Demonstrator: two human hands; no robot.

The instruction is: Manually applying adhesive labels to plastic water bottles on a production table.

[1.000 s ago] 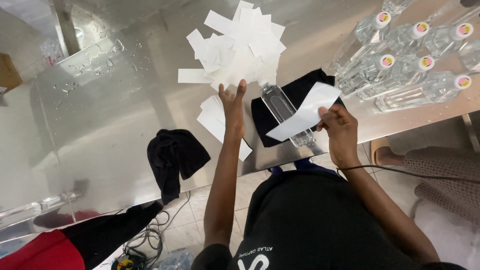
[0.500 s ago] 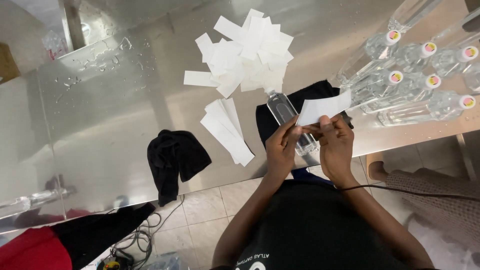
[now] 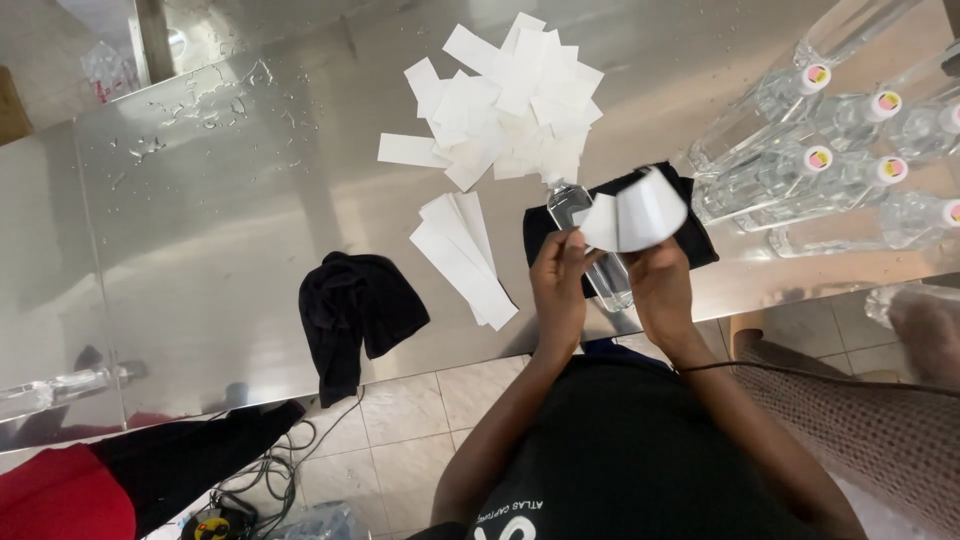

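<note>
From the head camera we look straight down on a steel table whose near edge runs from lower left up to the right, just in front of the person's body.

Both hands are raised over that edge. The left hand and the right hand each pinch one end of a single white paper strip, which bows up between them into a curve; both grips are narrow, fingertips closed on the paper.

Right under the strip lies one clear plastic bottle, on its side on a black cloth that sits at the table's edge.

To the left of the hands a small stack of paper strips lies fanned out, near the edge. We cannot count its sheets. Farther back is a loose heap of white strips, too overlapped to count, touching the bottle's far end.

A second, crumpled black cloth hangs partly over the near edge, well apart from the hands.

At the right, a group of bottles with white caps lies packed side by side; we count at least five caps, and more run out of view.

The widest bare stretch of table is on the left, dotted with water drops toward the back. Between the stack and the crumpled cloth there is a narrower bare strip.
</note>
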